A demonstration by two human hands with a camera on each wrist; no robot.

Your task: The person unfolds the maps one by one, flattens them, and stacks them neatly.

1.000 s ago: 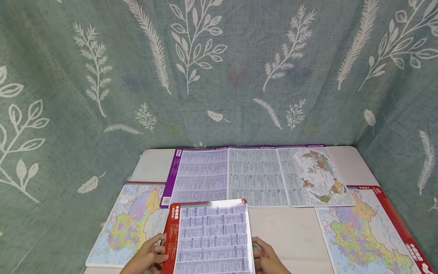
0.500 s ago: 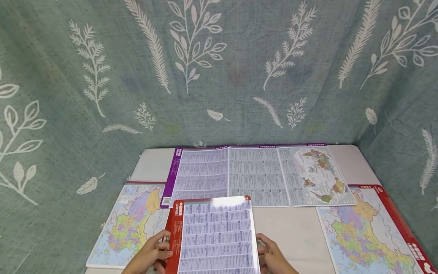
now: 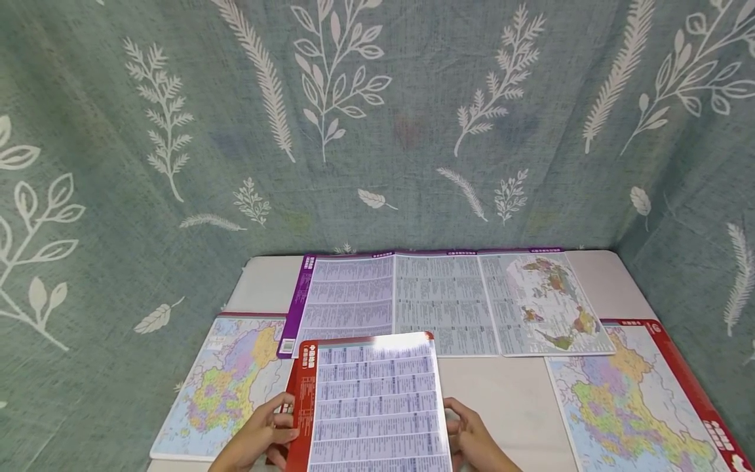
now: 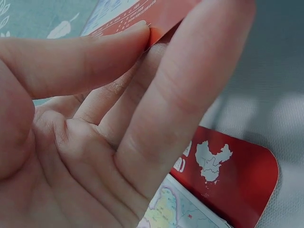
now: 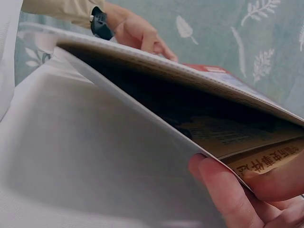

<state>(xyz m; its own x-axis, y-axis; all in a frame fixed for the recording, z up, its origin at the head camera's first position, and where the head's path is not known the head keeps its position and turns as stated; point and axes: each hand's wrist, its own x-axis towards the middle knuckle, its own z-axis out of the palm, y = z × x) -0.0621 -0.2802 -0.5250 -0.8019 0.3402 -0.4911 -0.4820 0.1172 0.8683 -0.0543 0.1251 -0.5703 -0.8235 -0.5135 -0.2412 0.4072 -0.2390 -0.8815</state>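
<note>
Both hands hold a folded, laminated map (image 3: pixel 374 406) with a red left band and small-print columns, tilted up at the front of the table. My left hand (image 3: pixel 255 434) pinches its red edge (image 4: pixel 173 19) between thumb and fingers, as the left wrist view shows. On the opposite side, my right hand (image 3: pixel 474 436) grips the lower panel's edge (image 5: pixel 156 121) between thumb and fingers. The panels stand apart there, with a dark gap and a printed inner side (image 5: pixel 266 161) visible between them. The map's lower end is cut off by the frame.
A purple-edged world map (image 3: pixel 442 301) lies unfolded along the back. Colourful China maps lie at left (image 3: pixel 227 393) and right (image 3: pixel 637 400); the left one's red band (image 4: pixel 247 180) lies below my left hand. Leaf-patterned grey-green cloth (image 3: pixel 413 131) hangs behind the white table (image 3: pixel 495 400).
The held map has shifted slightly right and away from me, both hands moving with it. The maps lying on the table stay where they were.
</note>
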